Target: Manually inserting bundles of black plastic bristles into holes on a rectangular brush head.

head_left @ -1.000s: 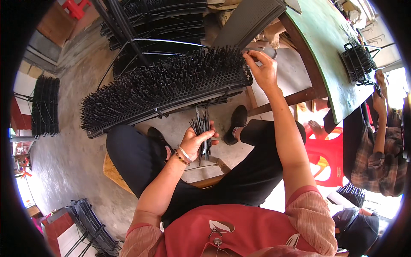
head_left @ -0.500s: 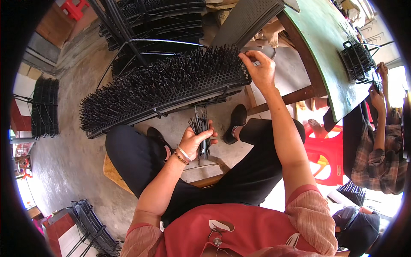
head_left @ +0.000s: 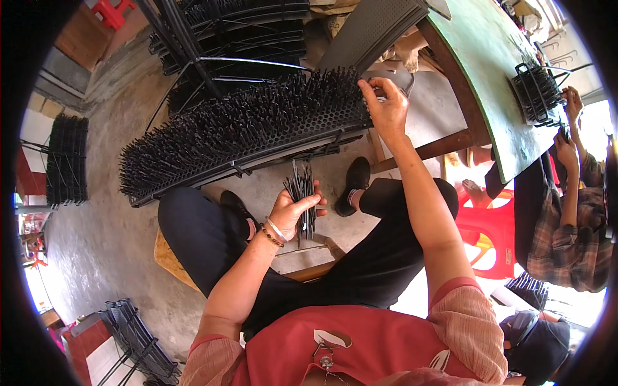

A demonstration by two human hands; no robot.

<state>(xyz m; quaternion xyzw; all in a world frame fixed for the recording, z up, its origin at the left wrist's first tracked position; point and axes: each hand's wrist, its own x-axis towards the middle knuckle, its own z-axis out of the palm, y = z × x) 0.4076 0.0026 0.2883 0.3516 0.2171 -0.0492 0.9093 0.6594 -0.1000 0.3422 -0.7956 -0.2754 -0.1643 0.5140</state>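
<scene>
My left hand [head_left: 291, 213] is closed around a bundle of thin dark sticks [head_left: 306, 183], held upright between my knees. In front of me, a long black perforated tray [head_left: 222, 168] slants up to the right. Dense rows of short black sticks [head_left: 238, 122] stand in its holes. At the tray's right end is my right hand [head_left: 390, 110], with thumb and forefinger pinched together beside the last sticks. Whatever lies between those fingertips is too small to make out.
Behind the tray stand black racks [head_left: 244, 32] and grey perforated sheets [head_left: 370, 32]. A green-topped table [head_left: 479, 58] is at right, bearing a black wire rack [head_left: 537, 93]. Beside it a co-worker's hands [head_left: 570, 145] are busy near a red stool [head_left: 483, 238].
My right hand has shifted slightly left and down at the tray's end, its fingers still pinched. My left hand and its bundle stay in place.
</scene>
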